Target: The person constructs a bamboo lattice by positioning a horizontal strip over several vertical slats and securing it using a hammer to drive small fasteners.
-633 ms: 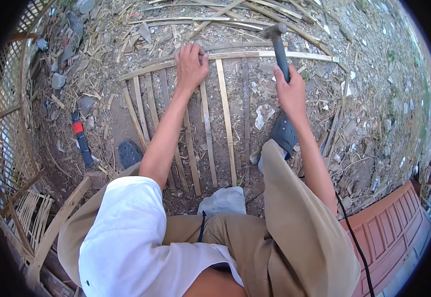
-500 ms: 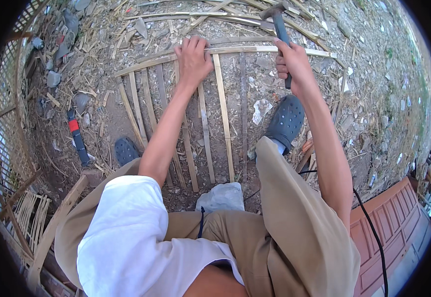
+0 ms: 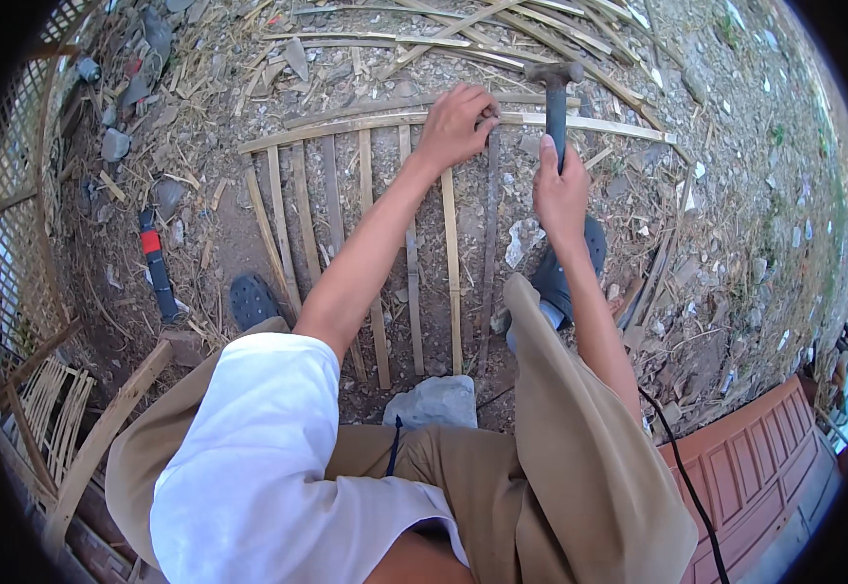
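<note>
You're nailing: your left hand (image 3: 458, 125) pinches something small at the bamboo frame's (image 3: 385, 243) top rail on the ground; your right hand (image 3: 560, 190) grips the raised hammer (image 3: 555, 97). Strike squarely, sparing your fingers.

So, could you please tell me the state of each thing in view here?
Left hand: pressed down on the bamboo frame's top rail.
Right hand: gripping the hammer handle.
Hammer: raised, head above the rail.
Bamboo frame: flat on the ground.
Red and black tool: lying untouched.

open ground right of hammer (image 3: 555, 102); bamboo slats (image 3: 375, 224) and debris crowd left.
</note>
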### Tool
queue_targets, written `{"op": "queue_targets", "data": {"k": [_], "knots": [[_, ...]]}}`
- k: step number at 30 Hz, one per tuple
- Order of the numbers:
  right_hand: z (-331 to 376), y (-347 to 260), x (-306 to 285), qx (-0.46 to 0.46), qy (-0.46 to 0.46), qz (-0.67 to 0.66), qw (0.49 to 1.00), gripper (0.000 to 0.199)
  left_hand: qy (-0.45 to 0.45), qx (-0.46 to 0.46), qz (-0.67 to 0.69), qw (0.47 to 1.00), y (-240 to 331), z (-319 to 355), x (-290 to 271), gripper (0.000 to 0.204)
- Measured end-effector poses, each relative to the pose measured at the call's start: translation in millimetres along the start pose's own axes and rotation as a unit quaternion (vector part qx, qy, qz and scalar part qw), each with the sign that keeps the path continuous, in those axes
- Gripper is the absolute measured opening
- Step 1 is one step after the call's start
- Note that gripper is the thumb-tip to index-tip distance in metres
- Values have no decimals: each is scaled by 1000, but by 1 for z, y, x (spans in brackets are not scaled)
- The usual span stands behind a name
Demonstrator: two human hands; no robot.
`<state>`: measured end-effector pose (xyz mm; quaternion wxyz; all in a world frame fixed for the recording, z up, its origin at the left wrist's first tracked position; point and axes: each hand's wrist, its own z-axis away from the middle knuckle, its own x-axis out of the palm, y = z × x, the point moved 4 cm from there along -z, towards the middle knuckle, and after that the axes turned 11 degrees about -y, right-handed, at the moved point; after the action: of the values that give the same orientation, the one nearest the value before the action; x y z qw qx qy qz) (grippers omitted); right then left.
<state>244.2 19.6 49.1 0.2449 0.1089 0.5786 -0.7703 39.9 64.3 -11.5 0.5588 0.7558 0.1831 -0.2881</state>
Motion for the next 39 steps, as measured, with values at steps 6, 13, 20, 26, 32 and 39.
{"op": "queue_targets", "data": {"k": [6, 13, 20, 26, 32, 39], "knots": [[38, 22, 21, -31, -37, 139, 989, 37, 2, 6, -8, 1000, -1, -2, 1, 21], [40, 29, 28, -45, -30, 143, 988, 33, 17, 16, -13, 1000, -2, 1, 1, 23], [44, 29, 25, -66, 8, 159, 985, 33, 34, 3, -50, 998, 1, 6, 4, 21], [37, 29, 22, -50, 8, 168, 985, 29, 59, 0, -72, 996, -7, 8, 3, 19], [36, 31, 23, -46, -12, 211, 976, 29, 82, -3, -54, 995, -7, 5, 4, 18], [37, 33, 27, -43, -15, 233, 971, 30, 104, -5, -48, 993, -5, 11, 6, 19]]}}
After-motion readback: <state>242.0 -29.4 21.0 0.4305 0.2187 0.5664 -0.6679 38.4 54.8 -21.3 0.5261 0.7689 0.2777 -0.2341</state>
